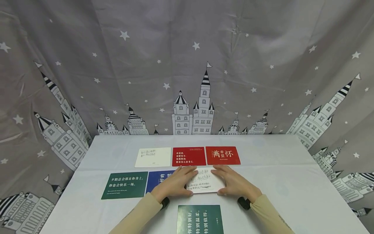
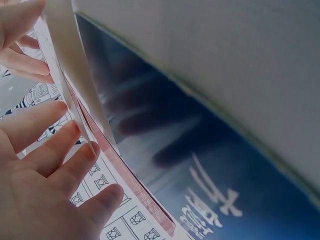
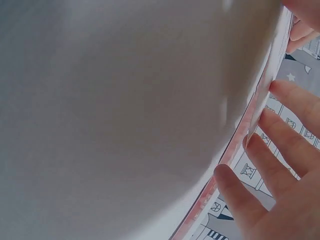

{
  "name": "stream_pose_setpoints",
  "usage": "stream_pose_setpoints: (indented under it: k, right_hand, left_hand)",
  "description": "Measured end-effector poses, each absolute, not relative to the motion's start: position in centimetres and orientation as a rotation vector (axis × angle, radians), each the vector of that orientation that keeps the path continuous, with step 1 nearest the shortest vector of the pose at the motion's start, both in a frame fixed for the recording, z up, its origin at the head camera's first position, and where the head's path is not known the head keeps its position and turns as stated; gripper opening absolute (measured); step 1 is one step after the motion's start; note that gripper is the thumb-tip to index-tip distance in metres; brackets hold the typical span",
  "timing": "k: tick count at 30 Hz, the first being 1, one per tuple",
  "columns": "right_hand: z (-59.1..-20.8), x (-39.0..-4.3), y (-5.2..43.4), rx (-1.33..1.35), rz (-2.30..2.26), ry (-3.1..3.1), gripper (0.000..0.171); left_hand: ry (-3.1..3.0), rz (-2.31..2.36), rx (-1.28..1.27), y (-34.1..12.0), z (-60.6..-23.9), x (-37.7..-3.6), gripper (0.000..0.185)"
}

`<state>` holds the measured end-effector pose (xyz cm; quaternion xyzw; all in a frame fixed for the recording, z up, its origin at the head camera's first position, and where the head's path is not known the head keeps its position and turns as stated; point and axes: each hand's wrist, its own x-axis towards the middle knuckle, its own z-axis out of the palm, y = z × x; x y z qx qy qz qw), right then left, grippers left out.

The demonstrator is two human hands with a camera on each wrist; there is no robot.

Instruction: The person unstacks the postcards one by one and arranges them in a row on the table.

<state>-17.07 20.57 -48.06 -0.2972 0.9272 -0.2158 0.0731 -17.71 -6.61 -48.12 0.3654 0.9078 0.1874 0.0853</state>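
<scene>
Where the star-and-castle curtain (image 1: pixel 187 65) hangs, cards dot the white table (image 1: pixel 292 182).

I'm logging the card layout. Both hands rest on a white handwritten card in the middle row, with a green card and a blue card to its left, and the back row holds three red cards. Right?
Not quite. The back row holds one white card and two red cards, as the head view shows. The rest stands: the left hand and right hand rest on the white handwritten card, with the green card and blue card to its left.
</scene>
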Motion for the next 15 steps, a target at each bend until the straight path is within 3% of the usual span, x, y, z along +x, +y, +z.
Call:
stream_pose_setpoints:
  k: [15]
  right_hand:
    - [-48.49,-17.56,20.36,-0.871,-0.664,2.766,0.075]
  left_hand:
    - [2.691,0.54,1.068,-6.42,-48.53,-18.04,0.076]
